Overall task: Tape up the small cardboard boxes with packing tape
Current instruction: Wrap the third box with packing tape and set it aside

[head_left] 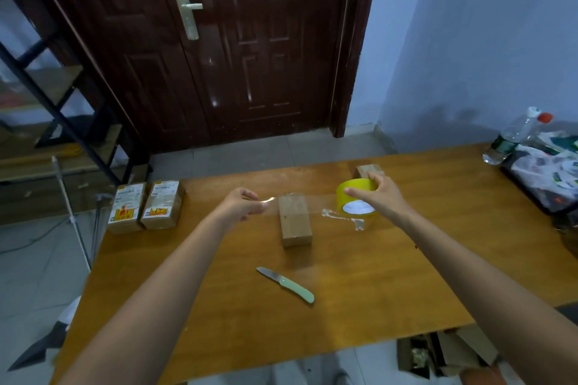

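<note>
A small plain cardboard box (295, 222) lies in the middle of the wooden table (406, 275). My right hand (380, 197) grips a yellow roll of packing tape (355, 200) just right of the box. My left hand (242, 205) pinches the free end of the clear tape strip (272, 201), which stretches from the roll across and just above the far end of the box. Another small box (369, 171) sits behind the roll, partly hidden by my right hand. Two labelled boxes (145, 208) lie side by side at the table's left edge.
A folding knife with a pale green handle (286, 284) lies open on the table in front of the box. A plastic bottle (509, 142) and a tray of bags (550, 175) stand at the far right. A dark door (219, 40) and a metal shelf (62, 97) stand beyond.
</note>
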